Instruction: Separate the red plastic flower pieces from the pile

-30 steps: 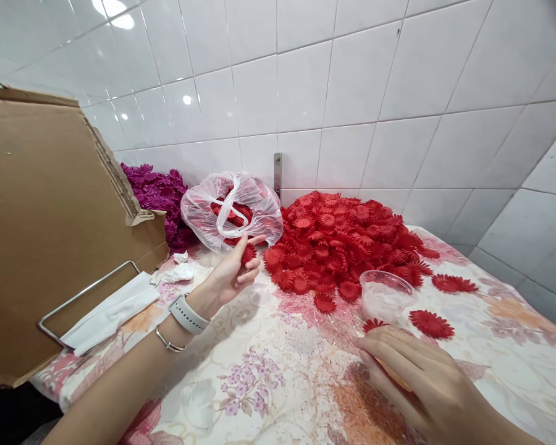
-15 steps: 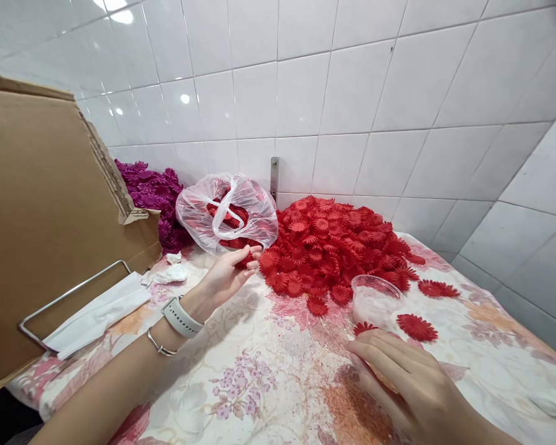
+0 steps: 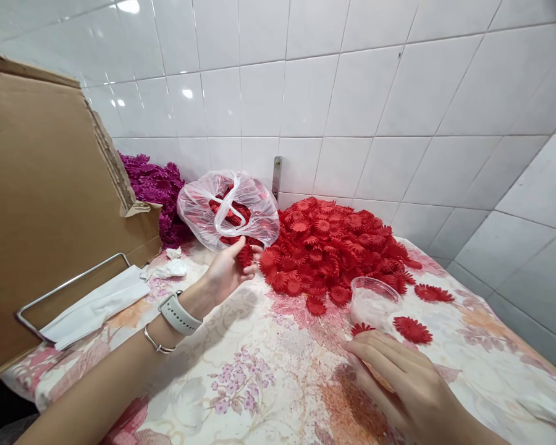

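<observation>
My left hand (image 3: 227,272) reaches to the left edge of a big heap of red fabric flowers (image 3: 333,244) and its fingers are closed round one red flower (image 3: 245,254). A white watch and a thin bangle sit on that wrist. My right hand (image 3: 393,377) lies palm down on the flowered tablecloth (image 3: 259,371) at the front right, fingers stretched out flat. Its fingertips touch a single red flower (image 3: 362,327) just in front of a small clear plastic cup (image 3: 375,300).
A clear plastic bag (image 3: 229,210) with red flowers stands behind my left hand. Purple flowers (image 3: 155,185) are piled by the tiled wall. A torn cardboard box (image 3: 46,204) with a wire handle and white paper fills the left. Loose red flowers (image 3: 412,329) lie right of the cup.
My left hand's fingers have curled shut round the red flower at the heap's edge. The right hand has stayed flat on the cloth. The view shifted slightly.
</observation>
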Motion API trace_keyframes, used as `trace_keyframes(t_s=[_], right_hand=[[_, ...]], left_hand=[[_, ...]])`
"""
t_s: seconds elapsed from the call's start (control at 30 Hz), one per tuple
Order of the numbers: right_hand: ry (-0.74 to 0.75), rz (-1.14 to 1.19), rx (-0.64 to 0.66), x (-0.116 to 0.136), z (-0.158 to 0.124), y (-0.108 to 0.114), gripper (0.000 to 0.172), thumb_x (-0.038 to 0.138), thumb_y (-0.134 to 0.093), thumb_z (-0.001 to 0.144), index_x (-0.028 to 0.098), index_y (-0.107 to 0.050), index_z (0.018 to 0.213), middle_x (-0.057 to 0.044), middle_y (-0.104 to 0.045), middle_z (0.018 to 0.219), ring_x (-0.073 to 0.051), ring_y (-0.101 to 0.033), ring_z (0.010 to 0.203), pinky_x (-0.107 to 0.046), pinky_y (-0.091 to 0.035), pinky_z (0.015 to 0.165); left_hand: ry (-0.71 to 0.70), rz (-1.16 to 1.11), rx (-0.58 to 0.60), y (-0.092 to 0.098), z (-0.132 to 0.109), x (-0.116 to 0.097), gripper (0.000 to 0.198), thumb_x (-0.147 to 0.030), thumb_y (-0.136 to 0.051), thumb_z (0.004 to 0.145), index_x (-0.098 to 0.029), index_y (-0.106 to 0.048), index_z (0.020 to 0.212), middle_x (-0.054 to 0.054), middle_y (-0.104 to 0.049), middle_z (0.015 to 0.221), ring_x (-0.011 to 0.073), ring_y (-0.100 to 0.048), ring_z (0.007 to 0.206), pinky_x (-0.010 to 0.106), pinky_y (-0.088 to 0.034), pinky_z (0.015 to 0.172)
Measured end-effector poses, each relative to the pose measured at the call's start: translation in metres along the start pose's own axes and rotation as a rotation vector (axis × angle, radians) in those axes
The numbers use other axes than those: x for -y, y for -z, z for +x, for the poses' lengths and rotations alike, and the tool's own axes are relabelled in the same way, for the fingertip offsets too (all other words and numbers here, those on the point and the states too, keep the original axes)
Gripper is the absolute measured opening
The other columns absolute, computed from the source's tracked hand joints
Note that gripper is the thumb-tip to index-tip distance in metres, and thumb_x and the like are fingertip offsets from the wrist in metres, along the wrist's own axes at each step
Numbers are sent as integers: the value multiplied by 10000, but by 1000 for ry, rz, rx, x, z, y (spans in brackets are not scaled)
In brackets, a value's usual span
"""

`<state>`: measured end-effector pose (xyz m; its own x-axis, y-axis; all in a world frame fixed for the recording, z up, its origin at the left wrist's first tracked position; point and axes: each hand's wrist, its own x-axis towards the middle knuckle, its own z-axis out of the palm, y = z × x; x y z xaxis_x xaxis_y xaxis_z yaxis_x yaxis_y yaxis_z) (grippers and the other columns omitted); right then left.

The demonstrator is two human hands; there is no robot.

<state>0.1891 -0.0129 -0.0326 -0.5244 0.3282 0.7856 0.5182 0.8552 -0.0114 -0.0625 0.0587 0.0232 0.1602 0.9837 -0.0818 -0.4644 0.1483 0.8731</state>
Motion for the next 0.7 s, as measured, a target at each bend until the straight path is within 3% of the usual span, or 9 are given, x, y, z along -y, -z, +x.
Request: trace_keyframes(t_s=[0.07, 0.13, 0.33, 0.47, 0.6, 0.7], right_hand=[[-1, 1, 0, 0, 0, 0, 209, 38, -406, 794, 144, -584, 815, -52, -654, 645, -166, -643, 626, -258, -507, 549], [-6, 3, 4, 0, 0, 0, 211, 41, -402, 796, 144, -586, 806, -51, -652, 643, -164, -641, 618, -256, -507, 543], [-24, 13, 18, -2, -3, -2, 211, 43, -403, 804, 140, -590, 809, -56, -648, 651, -165, -635, 623, -259, -500, 546], [-23, 17, 27, -3, -4, -3, 209, 47, -401, 812, 141, -587, 804, -61, -650, 658, -166, -633, 632, -257, -490, 540], [-25, 8, 41, -4, -6, -4, 205, 58, -399, 816, 139, -588, 812, -67, -652, 666, -174, -635, 642, -264, -487, 537], [-36, 19, 34, -4, -8, -5, 209, 71, -391, 828, 147, -585, 824, -66, -654, 677, -172, -631, 640, -270, -486, 541]], left_hand=[[-43, -14, -40, -1, 2, 3, 188, -118, -495, 822, -80, -633, 700, 2, -512, 554, 37, -380, 424, 124, -320, 397], [-49, -2, -43, -1, 3, 5, 119, -73, -548, 782, -65, -656, 731, -12, -499, 534, 30, -362, 430, 117, -317, 408], [-21, 46, 50, -1, 1, 9, 212, -246, -589, 789, -55, -677, 763, 20, -529, 622, 21, -385, 462, 108, -323, 398], [-1, 90, 87, 2, 2, 7, 231, -272, -546, 822, -77, -669, 821, 31, -553, 683, -33, -258, 357, 89, -161, 286], [-29, 135, 172, 6, 3, 6, 329, -391, -559, 794, -80, -665, 802, -27, -457, 556, -46, -224, 319, 91, -124, 287], [-50, 187, 179, 5, 1, 7, 408, -471, -537, 780, -93, -628, 657, -55, -375, 452, -28, -224, 294, 105, -118, 290]])
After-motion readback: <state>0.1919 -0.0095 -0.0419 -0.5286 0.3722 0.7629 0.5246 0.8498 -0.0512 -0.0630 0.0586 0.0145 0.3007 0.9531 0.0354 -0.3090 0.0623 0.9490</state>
